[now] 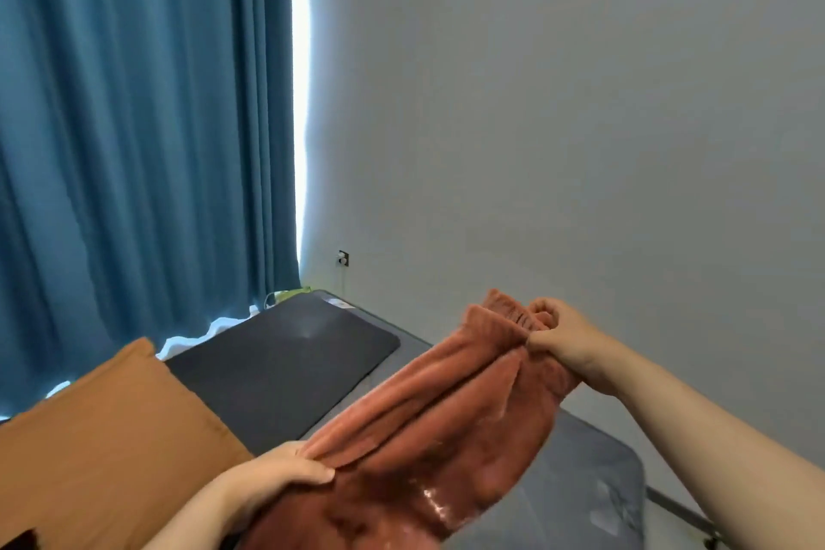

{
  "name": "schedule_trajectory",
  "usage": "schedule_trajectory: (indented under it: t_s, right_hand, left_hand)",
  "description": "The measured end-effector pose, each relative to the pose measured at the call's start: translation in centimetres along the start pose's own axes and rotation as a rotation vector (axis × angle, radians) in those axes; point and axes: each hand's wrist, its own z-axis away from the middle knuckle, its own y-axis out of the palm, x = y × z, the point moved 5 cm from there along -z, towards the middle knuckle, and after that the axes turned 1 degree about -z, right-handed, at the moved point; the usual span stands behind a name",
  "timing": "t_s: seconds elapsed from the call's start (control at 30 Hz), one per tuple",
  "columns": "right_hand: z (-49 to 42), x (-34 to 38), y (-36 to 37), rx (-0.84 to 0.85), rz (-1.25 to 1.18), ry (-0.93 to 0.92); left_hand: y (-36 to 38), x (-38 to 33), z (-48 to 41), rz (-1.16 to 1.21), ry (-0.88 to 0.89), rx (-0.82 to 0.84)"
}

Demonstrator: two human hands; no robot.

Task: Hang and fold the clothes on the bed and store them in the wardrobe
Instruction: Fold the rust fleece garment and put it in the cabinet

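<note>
1. While the rust fleece garment (pixel 446 429) hangs stretched in the air between both hands, nothing about it looks folded. It is bunched and creased, held up over the grey bed (pixel 580 482) at the near right.
2. The right hand (pixel 562 339) is at the far end, fingers curled tight round the gathered elastic edge. The left hand (pixel 277 478) is at the near end, clutching a fistful of the cloth with the thumb on top.
3. By the look of it, this piece is at an early stage. It is lifted and held out, but there is no fold line and no hanger in sight. Folding or hanging it, then storing it, all seem left to do.
4. As for containers, the wardrobe is out of view, so its contents cannot be told. On the bed lie an orange pillow (pixel 111 438) at the left and a black mat (pixel 285 362) beyond it.
</note>
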Motion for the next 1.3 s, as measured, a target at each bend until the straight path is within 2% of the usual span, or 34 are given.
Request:
schedule_trajectory:
  t_s: [0.07, 0.1, 0.2, 0.37, 0.47, 0.6, 0.8, 0.93, 1.07, 1.13, 1.2, 1.3]
  right_hand:
    - [-0.5, -6.8, -3.0, -0.013, 0.054, 0.107]
    - [-0.4, -9.9, -4.1, -0.008, 0.089, 0.153]
    - [0.1, -16.9, -6.7, 0.029, 0.114, 0.283]
    - [-0.3, -25.7, -11.9, -0.098, 0.057, 0.367]
    - [-0.6, -32.2, -13.7, -0.074, -0.022, 0.387]
    - [-1.6, -41.2, -15.7, -0.022, -0.051, 0.418]
    - [-5.2, -53.6, -20.7, -0.275, 0.011, 0.446]
    - [-8.4, -59.9, -26.0, -0.325, 0.079, 0.419]
    - [-11.5, -65.2, -32.0, -0.397, 0.117, 0.4]
    - [-13.1, -67.3, -33.7, -0.428, 0.095, 0.382]
    - [-14.5, -68.4, -33.4, -0.411, 0.064, 0.369]
    - [-15.8, -69.2, -30.2, -0.345, 0.018, 0.375]
  left_hand:
    - [-1.9, 3.1, 0.1, -0.055, -0.217, -0.167]
    - [-2.6, 3.0, -0.7, -0.055, -0.241, -0.138]
    - [1.1, 2.7, -5.5, -0.253, -0.332, -0.176]
    - [5.4, 4.1, -14.4, -0.435, -0.401, -0.253]
    - [8.1, 6.3, -20.8, -0.592, -0.35, -0.268]
    - [11.6, 12.5, -29.9, -0.63, -0.259, -0.23]
    - [16.6, 21.2, -42.2, -0.674, -0.233, -0.227]
    - [20.1, 23.8, -51.5, -0.714, -0.161, -0.2]
    - [24.4, 25.6, -61.5, -0.702, -0.165, -0.179]
    - [26.2, 26.8, -65.1, -0.705, -0.187, -0.246]
    - [27.4, 28.0, -65.1, -0.775, -0.154, -0.411]
    - [28.9, 30.2, -57.8, -0.805, -0.111, -0.653]
